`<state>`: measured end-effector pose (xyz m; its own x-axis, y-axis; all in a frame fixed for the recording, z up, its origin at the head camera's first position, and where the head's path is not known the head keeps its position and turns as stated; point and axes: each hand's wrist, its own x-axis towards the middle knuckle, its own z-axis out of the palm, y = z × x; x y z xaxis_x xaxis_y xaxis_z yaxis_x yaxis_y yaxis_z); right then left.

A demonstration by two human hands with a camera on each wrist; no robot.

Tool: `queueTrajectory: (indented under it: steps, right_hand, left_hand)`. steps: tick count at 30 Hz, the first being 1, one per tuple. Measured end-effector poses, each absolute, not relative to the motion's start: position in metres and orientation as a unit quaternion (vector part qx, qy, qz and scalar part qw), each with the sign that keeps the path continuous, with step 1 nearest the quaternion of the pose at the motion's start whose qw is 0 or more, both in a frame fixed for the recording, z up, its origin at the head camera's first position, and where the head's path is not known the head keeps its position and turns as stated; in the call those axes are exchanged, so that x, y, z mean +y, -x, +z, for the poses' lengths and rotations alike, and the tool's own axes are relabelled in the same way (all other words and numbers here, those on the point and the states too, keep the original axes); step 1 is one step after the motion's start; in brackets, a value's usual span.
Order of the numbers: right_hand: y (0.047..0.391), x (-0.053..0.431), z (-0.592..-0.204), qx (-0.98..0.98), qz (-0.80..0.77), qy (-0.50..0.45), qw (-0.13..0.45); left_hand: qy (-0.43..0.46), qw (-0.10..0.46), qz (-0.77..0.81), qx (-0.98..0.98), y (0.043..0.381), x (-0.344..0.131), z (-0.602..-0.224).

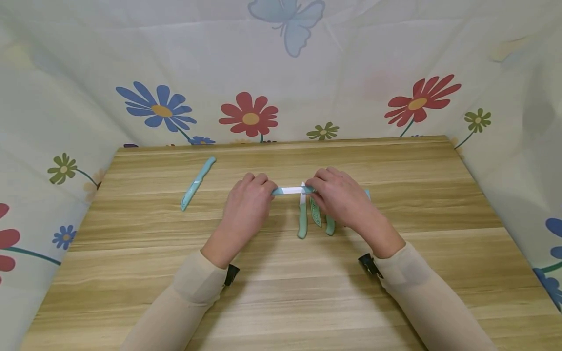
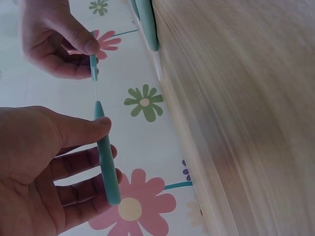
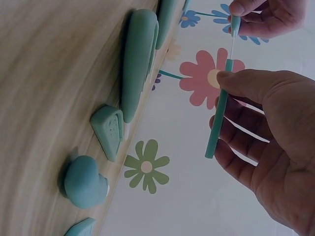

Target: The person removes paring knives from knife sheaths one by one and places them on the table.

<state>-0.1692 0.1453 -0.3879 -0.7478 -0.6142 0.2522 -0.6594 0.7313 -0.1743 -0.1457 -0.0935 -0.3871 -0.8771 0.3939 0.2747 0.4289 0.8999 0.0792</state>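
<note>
My left hand (image 1: pixel 248 204) pinches the mint-green handle (image 2: pixel 107 169) of a small knife between thumb and fingers. Its white blade (image 1: pixel 290 190) points right, level above the table. At the tip end, my right hand (image 1: pixel 340 195) holds a straight green blade cover (image 3: pixel 217 125), and the blade's end is hidden there. Below the hands lies another knife (image 1: pixel 302 222), its white blade bare and pointing away from me. Beside it are a loose patterned cover (image 1: pixel 315 212) and a further green handle (image 1: pixel 330 225), partly hidden under my right hand.
On the left of the wooden table (image 1: pixel 131 234) lies a knife in its cover (image 1: pixel 198 183). A blue-green piece (image 1: pixel 368 195) peeks out right of my right hand. A flower-printed cloth (image 1: pixel 351 73) hangs behind the table's far edge and along its sides.
</note>
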Motion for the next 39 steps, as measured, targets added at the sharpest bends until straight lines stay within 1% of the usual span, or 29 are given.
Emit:
queueTrajectory:
  steps: [13, 20, 39]
  right_hand:
    - [0.1711, 0.1479, -0.3866, -0.93, 0.124, -0.336, 0.078]
    - [0.1709, 0.1485, -0.3854, -0.929, 0.126, -0.337, 0.081]
    - [0.1729, 0.1539, -0.3853, -0.933, 0.131, -0.328, 0.073]
  left_hand:
    - [0.2, 0.119, -0.071, -0.97, 0.1472, -0.0939, -0.3872]
    - [0.199, 0.116, -0.074, -0.97, 0.1481, -0.0943, -0.3867]
    - [0.195, 0.125, -0.069, -0.97, 0.1486, -0.0981, -0.3862]
